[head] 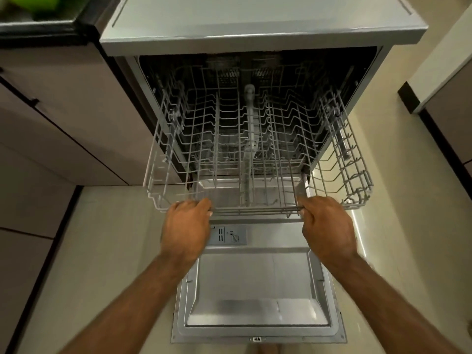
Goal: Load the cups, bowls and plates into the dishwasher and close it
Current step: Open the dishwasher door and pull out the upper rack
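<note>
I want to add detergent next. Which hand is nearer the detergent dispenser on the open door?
Left. The left hand grips the rack front just left of the detergent dispenser; the right hand grips it well to the right.

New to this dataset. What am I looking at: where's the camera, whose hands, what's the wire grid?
It is one picture, from a camera worn on a person's head, looking forward and down. There is no robot; the two bare arms are the person's own. The left hand and right hand each grip the front rail of a wire rack that sticks out of an open dishwasher. Its door lies folded down below the hands, with the detergent dispenser on its inner face. The rack holds no dishes; no cups, bowls or plates are in view.
</note>
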Demonstrator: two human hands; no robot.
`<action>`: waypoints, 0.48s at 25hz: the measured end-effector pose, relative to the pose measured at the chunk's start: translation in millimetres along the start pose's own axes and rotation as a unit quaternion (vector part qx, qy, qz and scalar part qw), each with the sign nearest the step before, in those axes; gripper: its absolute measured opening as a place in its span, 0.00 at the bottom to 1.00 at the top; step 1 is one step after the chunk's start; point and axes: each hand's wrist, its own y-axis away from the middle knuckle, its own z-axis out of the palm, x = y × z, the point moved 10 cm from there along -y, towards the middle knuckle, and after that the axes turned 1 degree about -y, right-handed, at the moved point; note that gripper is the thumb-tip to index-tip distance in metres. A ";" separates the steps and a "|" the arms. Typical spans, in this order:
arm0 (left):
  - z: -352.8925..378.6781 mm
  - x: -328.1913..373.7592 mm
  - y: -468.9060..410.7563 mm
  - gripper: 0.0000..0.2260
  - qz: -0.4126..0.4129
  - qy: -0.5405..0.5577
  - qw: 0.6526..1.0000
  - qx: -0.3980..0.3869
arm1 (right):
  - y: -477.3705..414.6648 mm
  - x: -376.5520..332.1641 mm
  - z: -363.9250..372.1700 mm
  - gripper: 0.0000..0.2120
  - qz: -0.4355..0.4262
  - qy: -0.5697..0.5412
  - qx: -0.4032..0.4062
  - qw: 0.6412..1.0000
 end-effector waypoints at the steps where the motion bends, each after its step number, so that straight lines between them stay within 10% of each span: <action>1: -0.7 -0.8 7.2 0.05 -0.004 0.003 1.000 0.004 | 7.4 0.4 -1.0 0.15 0.006 -0.005 0.001 1.000; 12: 5.6 4.9 84.3 0.08 -0.015 -0.019 1.000 0.000 | 84.2 3.3 -11.9 0.15 0.028 -0.027 0.016 0.999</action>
